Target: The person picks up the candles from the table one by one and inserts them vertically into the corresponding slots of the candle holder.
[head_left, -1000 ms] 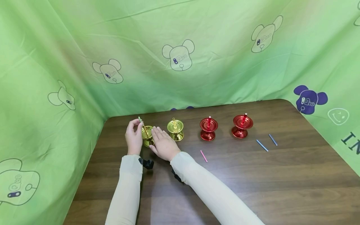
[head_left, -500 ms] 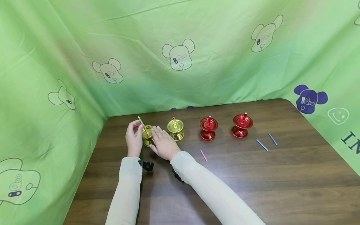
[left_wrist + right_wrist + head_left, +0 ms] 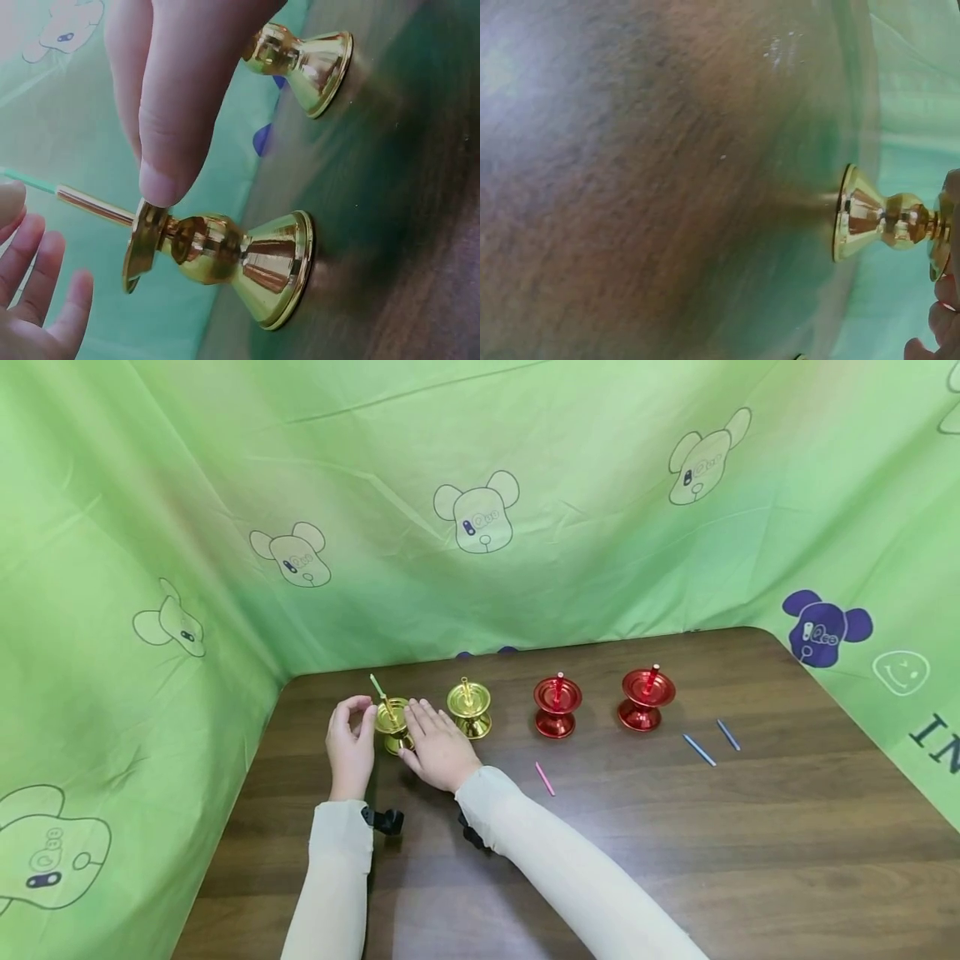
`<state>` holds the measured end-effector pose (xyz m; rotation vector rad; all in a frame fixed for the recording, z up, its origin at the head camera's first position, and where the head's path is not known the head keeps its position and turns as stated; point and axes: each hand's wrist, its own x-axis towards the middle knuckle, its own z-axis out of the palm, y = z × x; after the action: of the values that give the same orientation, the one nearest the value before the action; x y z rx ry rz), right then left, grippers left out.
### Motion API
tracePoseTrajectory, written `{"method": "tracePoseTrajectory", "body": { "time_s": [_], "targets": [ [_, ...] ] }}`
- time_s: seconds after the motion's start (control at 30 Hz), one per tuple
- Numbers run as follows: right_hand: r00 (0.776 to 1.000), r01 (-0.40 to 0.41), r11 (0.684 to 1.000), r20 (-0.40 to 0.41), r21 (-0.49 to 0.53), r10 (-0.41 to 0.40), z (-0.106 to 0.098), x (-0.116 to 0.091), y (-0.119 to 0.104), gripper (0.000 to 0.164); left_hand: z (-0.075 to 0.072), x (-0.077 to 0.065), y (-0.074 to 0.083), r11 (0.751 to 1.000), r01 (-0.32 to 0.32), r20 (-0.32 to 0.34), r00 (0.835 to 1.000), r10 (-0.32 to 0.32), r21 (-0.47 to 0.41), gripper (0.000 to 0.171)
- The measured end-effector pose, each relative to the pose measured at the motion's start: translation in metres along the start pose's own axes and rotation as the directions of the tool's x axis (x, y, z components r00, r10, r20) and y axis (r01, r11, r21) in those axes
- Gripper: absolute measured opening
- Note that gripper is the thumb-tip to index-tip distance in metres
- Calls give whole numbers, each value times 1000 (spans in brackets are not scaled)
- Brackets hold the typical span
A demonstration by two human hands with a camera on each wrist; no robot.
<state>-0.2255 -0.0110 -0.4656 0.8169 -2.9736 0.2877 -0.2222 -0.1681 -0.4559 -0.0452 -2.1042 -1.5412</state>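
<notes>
The left hand (image 3: pixel 349 752) gripped nothing, its bent fingers just beside the slim green candle (image 3: pixel 377 686). The right hand (image 3: pixel 442 752) held the dish (image 3: pixel 142 247) of the leftmost gold candle holder (image 3: pixel 206 247) between thumb and straightened fingers. The candle stood slightly tilted at the mouth of that holder's tube (image 3: pixel 94 204); its depth inside was hidden. Seating it seemed the step in hand, and the next move probably called for checking that it stood firm. Right of this holder, the second gold holder (image 3: pixel 472 725) and two red holders (image 3: pixel 555 724) showed no discernible candle; pink candle (image 3: pixel 544 779) and two blue candles (image 3: pixel 699 749) lay loose, also to its right.
</notes>
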Motion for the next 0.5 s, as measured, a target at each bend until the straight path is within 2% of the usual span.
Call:
{"method": "tracePoseTrajectory", "body": {
  "time_s": [0.1,0.2,0.4,0.5],
  "targets": [
    [1000,-2,1000,0,12,2,-3,-1,0,68,-3,-5,1,999,-21,8,1000,21,25,21],
    [999,15,999,-33,33,-14,-6,-5,0,65,-6,-11,2,998,-42,13,999,42,47,20],
    [986,73,993,-155,97,-57,-14,-18,2,55,-13,-19,6,987,-106,37,994,102,118,18],
    [973,103,984,-222,146,-69,-17,-28,5,51,-15,-22,9,970,-147,67,988,137,192,19]
  ]
}}
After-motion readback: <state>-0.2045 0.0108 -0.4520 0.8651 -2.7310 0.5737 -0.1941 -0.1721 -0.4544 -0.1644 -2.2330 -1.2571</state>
